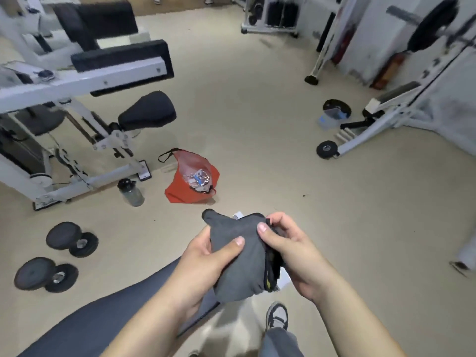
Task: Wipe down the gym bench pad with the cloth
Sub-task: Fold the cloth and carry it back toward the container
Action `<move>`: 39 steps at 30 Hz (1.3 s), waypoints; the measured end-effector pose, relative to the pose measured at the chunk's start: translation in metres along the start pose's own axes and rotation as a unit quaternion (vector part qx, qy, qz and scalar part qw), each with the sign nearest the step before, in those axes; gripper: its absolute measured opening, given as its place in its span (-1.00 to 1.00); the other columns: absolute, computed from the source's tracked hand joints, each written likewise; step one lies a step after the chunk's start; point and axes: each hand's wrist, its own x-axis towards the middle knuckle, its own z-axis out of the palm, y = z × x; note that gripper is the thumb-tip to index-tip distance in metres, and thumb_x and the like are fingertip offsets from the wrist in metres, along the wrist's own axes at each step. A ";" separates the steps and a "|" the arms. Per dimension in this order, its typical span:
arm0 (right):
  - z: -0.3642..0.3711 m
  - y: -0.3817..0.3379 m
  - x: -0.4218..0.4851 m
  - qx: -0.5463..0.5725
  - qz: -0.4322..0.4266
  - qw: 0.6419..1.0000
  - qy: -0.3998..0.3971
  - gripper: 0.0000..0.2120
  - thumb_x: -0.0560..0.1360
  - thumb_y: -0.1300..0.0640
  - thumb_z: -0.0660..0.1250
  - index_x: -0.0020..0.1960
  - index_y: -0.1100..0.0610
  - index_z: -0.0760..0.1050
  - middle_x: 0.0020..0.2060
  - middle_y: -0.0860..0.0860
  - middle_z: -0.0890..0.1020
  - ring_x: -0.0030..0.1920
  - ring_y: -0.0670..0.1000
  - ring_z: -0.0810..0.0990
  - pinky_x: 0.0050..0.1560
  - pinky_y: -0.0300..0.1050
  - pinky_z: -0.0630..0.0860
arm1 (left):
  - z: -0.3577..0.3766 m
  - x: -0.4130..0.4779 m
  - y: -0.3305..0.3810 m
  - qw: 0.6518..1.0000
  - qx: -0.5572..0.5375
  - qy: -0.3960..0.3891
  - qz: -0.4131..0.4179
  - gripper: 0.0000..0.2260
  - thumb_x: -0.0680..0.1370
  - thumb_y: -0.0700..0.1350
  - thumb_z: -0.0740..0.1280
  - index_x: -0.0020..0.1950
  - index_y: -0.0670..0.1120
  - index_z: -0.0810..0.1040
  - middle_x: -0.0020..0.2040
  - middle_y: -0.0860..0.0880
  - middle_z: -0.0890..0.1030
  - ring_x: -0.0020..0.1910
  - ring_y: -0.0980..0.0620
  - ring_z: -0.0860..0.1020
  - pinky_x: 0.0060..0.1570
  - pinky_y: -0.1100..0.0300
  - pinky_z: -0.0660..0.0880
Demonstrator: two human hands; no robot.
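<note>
Seen from the head camera, both hands are low in the middle of the frame, and between them is a bunched grey cloth (239, 256). The left hand (203, 261) grips the cloth from the left, with the thumb laid across the top of the fabric and the fingers curled underneath. The right hand (296, 253) pinches the cloth's right edge, with the thumb pressing on top and the fingers bent round a darker fold with a bit of yellow in it. A small white tag sticks out at the top of the bundle. The bench pad (90, 320) is a long dark grey surface running from the lower left corner up to beneath the left wrist. The cloth hangs over its near end, and it is unclear whether the fabric touches the pad. Below the cloth is a grey and white shoe (277, 315) on the beige floor (257, 124). Further ahead on the floor lies a red bag (180, 186) with its mouth open, and just to its left a dark water bottle (131, 193) stands beside the foot of a white weight machine (77, 83). Two black dumbbells (72, 239) lie on the left, near the pad. A small black weight plate (327, 149) rests against a white rack (386, 119) at the right.
</note>
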 end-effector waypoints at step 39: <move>-0.608 -0.271 0.283 0.028 -0.020 0.981 0.192 -0.38 0.48 0.40 0.48 0.34 -0.12 0.39 0.12 0.09 0.73 0.09 0.09 0.73 -0.09 -0.12 0.61 | 0.534 0.532 0.090 0.962 0.218 -0.165 -0.014 -0.34 0.34 -0.37 0.46 0.31 0.18 0.53 0.14 -0.06 0.71 0.07 0.00 0.70 0.05 0.04 0.62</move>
